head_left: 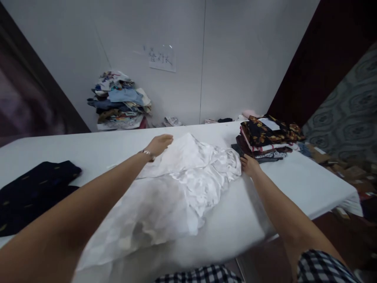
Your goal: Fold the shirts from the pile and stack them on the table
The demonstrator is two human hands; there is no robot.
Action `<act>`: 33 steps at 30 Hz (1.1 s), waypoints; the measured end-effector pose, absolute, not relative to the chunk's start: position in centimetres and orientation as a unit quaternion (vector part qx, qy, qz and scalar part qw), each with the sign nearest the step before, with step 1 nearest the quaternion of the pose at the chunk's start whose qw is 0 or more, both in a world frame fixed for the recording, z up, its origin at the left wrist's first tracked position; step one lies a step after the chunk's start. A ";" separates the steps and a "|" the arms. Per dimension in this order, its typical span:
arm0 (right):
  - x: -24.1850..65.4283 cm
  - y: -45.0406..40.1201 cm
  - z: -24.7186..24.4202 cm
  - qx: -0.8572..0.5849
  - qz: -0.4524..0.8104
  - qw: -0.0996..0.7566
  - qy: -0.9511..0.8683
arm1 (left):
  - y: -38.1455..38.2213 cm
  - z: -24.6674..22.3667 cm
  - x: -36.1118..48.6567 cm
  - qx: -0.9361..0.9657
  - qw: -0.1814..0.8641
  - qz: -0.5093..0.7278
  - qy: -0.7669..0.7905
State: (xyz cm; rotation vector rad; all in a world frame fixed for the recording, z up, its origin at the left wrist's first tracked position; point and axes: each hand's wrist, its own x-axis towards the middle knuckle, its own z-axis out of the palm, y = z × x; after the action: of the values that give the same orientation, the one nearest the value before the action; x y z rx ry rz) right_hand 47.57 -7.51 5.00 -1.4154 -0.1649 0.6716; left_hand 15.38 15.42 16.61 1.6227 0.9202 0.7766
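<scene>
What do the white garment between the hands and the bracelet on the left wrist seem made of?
White garment: satin-like, glossy cloth where its folds gleam; thinner, sheer-looking cloth elsewhere, patchily shaded.
Bracelet: perhaps polished metal, from its silvery glints; blur leaves it open.

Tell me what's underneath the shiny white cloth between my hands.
The shiny white cloth lies over the white table, whose surface shows to its right. What its folds cover is hidden, so I can't tell whether anything else lies there.
</scene>
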 end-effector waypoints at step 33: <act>30.0 -13.6 4.3 -0.702 0.118 0.304 -0.633 | 0.1 8.7 -2.5 0.903 0.239 0.055 0.353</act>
State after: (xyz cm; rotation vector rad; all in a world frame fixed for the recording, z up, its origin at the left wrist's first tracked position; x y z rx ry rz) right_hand 29.98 -13.58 4.31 -1.8595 -1.6770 0.3121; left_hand -2.47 0.10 8.68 2.4712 0.9677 0.1495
